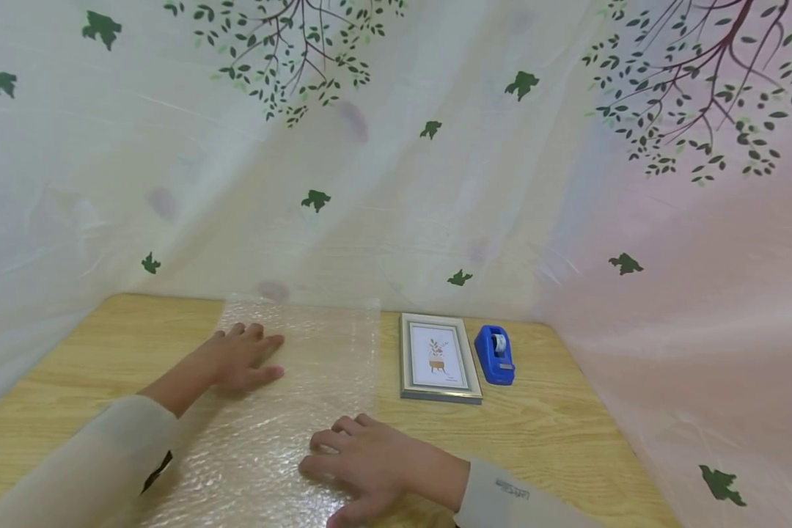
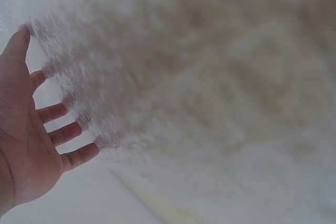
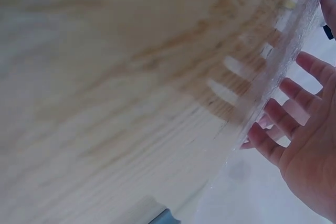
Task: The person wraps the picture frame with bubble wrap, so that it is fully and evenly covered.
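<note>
A long strip of clear bubble wrap (image 1: pixel 330 367) lies flat on the wooden table. My left hand (image 1: pixel 240 361) rests on its left side, fingers spread and pointing away to the right. Nearer to me, my right hand (image 1: pixel 369 460) touches the right part of the sheet with slightly bent fingers. Fingertips of the left hand (image 2: pixel 29 129) meet the wrap in the left wrist view. The right wrist view has the right hand (image 3: pixel 307 124) with its fingertips along the wrap's edge. Neither hand grips anything.
To the right of the wrap lies a picture frame (image 1: pixel 438 358) with a plant drawing. Beside it stands a blue tape dispenser (image 1: pixel 495 356) with a roll of tape. A pale curtain (image 1: pixel 383 183) printed with leaves and branches hangs around the table (image 1: pixel 534 433).
</note>
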`<state>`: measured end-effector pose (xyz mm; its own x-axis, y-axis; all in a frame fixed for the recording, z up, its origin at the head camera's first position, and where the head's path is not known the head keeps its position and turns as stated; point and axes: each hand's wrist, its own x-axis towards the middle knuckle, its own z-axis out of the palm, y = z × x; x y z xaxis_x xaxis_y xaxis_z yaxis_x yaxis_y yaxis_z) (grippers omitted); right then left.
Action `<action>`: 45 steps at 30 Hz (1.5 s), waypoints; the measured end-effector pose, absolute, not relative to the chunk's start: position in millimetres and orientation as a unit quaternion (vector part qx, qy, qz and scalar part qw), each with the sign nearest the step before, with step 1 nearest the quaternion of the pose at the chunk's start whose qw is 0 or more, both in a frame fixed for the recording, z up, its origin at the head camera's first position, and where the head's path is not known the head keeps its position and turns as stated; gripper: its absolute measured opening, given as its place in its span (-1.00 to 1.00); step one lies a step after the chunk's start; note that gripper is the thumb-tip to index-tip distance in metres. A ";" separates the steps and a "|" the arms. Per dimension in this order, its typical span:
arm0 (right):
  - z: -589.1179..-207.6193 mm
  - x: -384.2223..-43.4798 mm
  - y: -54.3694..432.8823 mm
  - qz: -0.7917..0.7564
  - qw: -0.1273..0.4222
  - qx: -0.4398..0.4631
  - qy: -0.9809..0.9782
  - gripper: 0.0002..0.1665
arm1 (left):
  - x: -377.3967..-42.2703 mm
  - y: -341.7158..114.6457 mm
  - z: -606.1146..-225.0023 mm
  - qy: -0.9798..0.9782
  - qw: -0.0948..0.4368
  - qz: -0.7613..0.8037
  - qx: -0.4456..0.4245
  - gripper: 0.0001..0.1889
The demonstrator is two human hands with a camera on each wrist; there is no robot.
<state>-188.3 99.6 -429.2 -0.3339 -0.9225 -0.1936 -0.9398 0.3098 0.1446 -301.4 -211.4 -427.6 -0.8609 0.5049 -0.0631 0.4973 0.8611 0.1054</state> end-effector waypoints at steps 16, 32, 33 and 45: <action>-427.4 -186.6 130.6 0.089 0.061 -0.569 0.815 -0.09 | -303.0 -190.1 -425.7 0.961 0.061 0.037 0.269 -0.14; -431.6 -189.6 155.7 0.030 0.083 -0.567 0.819 -0.11 | -305.4 -173.4 -427.1 0.959 0.046 0.023 0.278 -0.15; -431.6 -189.6 155.8 0.029 0.083 -0.567 0.819 -0.11 | -306.0 -173.4 -427.3 0.959 0.045 0.024 0.280 -0.15; -432.5 -188.9 157.0 0.031 0.083 -0.565 0.820 -0.12 | -315.8 -187.1 -430.0 0.953 0.053 0.035 0.296 -0.14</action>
